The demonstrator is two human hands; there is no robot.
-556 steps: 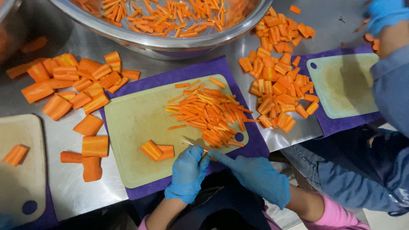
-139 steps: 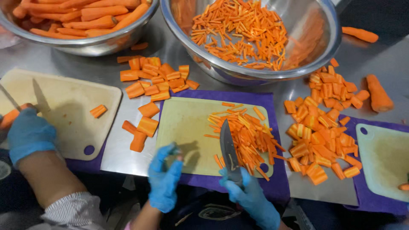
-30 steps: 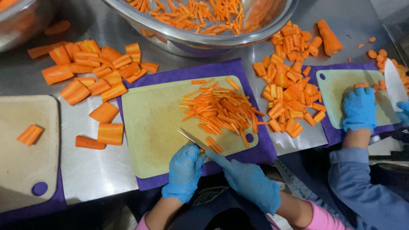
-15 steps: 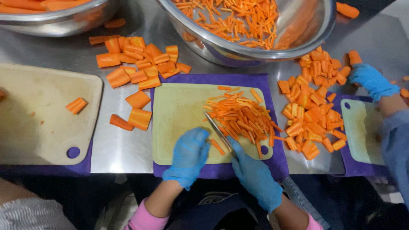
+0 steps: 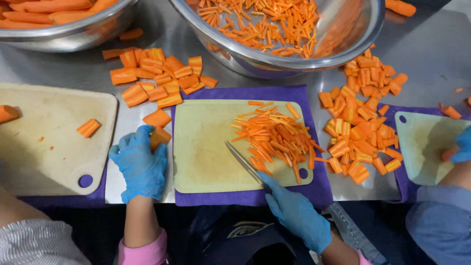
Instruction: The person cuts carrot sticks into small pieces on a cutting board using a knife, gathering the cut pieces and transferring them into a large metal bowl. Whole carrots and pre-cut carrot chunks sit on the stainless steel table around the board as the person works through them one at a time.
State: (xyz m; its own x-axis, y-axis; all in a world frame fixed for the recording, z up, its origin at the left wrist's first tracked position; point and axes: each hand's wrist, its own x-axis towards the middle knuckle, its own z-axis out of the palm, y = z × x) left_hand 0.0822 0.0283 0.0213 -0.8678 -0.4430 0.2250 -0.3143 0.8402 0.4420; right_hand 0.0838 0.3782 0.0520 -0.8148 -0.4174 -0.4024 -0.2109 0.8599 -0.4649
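Note:
My left hand (image 5: pixel 140 159), in a blue glove, is closed on a carrot chunk (image 5: pixel 158 137) on the steel table, just left of the pale green cutting board (image 5: pixel 203 147). My right hand (image 5: pixel 297 211), also gloved, holds a knife (image 5: pixel 244 163) whose blade lies flat on the board, tip pointing up-left. A heap of carrot sticks (image 5: pixel 277 137) covers the board's right half. The board rests on a purple mat (image 5: pixel 255 93).
More carrot chunks (image 5: pixel 157 78) lie above my left hand and another pile (image 5: pixel 360 118) to the right. A steel bowl of carrot sticks (image 5: pixel 274 24) and a second bowl (image 5: pixel 64 17) stand behind. Other people's boards (image 5: pixel 44 147) (image 5: pixel 424 147) flank mine; a co-worker's gloved hand (image 5: pixel 461 145) is at right.
My left hand has left the board and moved left onto a carrot chunk on the table. The knife has pulled back from the stick pile toward the board's middle.

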